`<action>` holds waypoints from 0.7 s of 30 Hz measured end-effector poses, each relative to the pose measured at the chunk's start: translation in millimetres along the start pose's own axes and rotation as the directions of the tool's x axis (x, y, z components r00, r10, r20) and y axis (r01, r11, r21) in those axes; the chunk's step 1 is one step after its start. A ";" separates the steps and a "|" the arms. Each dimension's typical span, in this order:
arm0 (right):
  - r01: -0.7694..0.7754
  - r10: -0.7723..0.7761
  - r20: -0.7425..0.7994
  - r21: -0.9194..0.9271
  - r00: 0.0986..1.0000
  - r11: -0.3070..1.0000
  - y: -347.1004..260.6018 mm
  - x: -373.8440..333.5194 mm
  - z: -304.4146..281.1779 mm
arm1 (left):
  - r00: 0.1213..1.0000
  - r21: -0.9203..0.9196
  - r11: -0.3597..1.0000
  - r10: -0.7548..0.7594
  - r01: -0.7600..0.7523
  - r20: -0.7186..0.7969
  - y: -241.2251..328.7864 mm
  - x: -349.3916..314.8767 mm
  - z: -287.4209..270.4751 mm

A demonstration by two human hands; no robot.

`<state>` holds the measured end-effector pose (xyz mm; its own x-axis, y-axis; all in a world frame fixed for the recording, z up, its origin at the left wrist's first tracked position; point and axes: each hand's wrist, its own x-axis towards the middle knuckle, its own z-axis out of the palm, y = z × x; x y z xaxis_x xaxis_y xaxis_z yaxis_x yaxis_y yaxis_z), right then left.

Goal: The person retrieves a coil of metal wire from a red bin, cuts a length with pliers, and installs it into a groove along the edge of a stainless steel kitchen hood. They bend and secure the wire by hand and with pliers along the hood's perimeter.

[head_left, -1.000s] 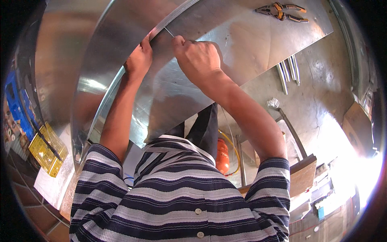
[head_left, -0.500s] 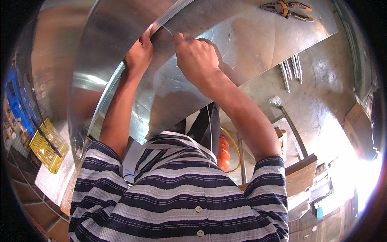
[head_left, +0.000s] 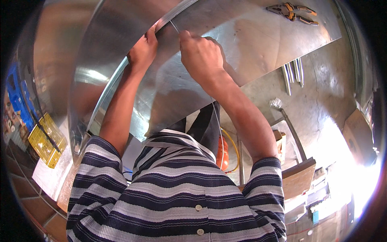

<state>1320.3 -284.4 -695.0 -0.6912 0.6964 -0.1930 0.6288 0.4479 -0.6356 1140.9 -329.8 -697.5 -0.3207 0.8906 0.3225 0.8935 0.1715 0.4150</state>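
1 wire (head_left: 175,27) in RH (head_left: 202,54), LH (head_left: 144,51) on rim (head_left: 176,13).

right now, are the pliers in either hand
No, the pliers lie on the sheet, apart from both the left hand and the right hand.

Flat grey metal sheet (head_left: 258,44), reflective and scuffed, bearing black-and-orange pliers (head_left: 291,14) near its right-hand corner, handles spread, nose toward left edge, concrete floor (head_left: 322,72) beyond the sheet's near edge, bearing slim shiny metal strips (head_left: 287,78) side by side, partly hidden by the sheet
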 end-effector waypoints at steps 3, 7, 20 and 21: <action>-0.058 0.059 -0.017 0.050 0.998 0.997 -0.6 0.2 5.3 | 1.000 0.012 1.000 0.015 -0.015 0.000 -2.0 -0.6 -0.4; -0.084 0.084 0.007 0.018 0.996 0.996 0.4 1.1 9.7 | 1.000 0.073 0.997 -0.016 0.015 0.013 -6.0 -5.2 1.1; -0.047 0.039 -0.099 -0.077 0.994 0.996 -2.5 0.1 23.1 | 0.993 0.172 0.979 0.114 -0.112 -0.001 -55.0 -15.5 26.4; -0.043 0.034 -0.100 -0.088 0.994 0.995 -2.2 -0.1 23.8 | 0.988 0.338 0.929 0.134 -0.152 0.077 -58.3 -20.2 32.0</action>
<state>1310.5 -298.8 -711.4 -0.6305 0.7636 -0.1392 0.6866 0.4650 -0.5589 1105.3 -344.3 -755.4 -0.1727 0.9354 0.3086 0.9849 0.1659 0.0484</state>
